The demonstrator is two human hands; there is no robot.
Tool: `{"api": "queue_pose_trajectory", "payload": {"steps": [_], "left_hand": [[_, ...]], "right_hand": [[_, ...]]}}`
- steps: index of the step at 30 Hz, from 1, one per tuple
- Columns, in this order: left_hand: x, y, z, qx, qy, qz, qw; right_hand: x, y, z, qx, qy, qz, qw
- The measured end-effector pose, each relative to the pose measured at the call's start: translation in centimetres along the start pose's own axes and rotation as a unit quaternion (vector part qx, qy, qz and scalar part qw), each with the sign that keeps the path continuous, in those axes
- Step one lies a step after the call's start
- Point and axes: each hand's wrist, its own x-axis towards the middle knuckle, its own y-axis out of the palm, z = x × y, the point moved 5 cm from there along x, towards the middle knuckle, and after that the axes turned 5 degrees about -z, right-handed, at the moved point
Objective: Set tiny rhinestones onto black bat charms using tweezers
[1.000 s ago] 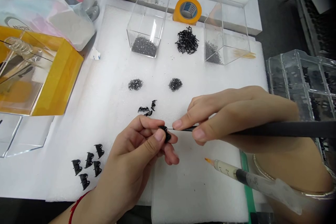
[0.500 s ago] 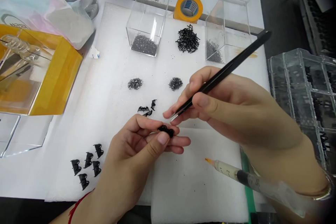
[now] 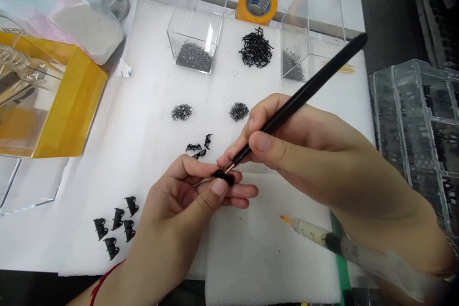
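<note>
My left hand (image 3: 179, 210) pinches a small black clip (image 3: 224, 176) between thumb and fingers, just above the white foam pad (image 3: 150, 105). Black tweezers (image 3: 297, 100) are gripped in my right hand (image 3: 308, 153), slanting up to the right, with their tip touching the top of the clip. Three loose black clip pieces (image 3: 199, 147) lie on the foam just behind my left fingers. Several finished black clips (image 3: 114, 224) sit in a cluster at the lower left of the pad.
Two small heaps of tiny metal parts (image 3: 181, 112) (image 3: 239, 111) lie mid-pad, with a pile of black springs (image 3: 256, 49) behind. Two clear boxes (image 3: 195, 24) (image 3: 310, 33), orange tape (image 3: 256, 3), a syringe (image 3: 337, 244), a yellow box (image 3: 64, 105) and a clear compartment tray (image 3: 419, 119) surround them.
My right hand swung the tweezers from lying level to slanting up and to the right, then lowered the tip onto the clip. My left hand kept hold of the clip.
</note>
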Motion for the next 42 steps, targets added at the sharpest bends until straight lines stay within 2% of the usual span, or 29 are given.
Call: {"api": "queue_pose_trajectory", "payload": {"steps": [16, 23, 28, 38, 42], "left_hand": [[-0.07, 0.03, 0.11, 0.014, -0.008, -0.005, 1.000], [-0.08, -0.03, 0.16, 0.027, -0.011, 0.012, 1.000], [-0.10, -0.08, 0.20, 0.026, -0.003, 0.020, 0.999], [-0.06, 0.06, 0.15, 0.035, -0.004, 0.022, 0.999], [-0.02, -0.02, 0.35, 0.042, -0.002, 0.033, 0.999]], "right_hand": [[-0.03, 0.56, 0.17, -0.006, 0.026, 0.003, 1.000], [-0.19, 0.67, 0.42, -0.014, 0.028, -0.016, 0.999], [0.03, 0.74, 0.03, 0.028, 0.043, 0.012, 0.999], [-0.03, 0.80, -0.22, 0.047, 0.061, 0.043, 0.996], [-0.08, 0.79, -0.11, 0.017, 0.056, 0.035, 0.998]]}}
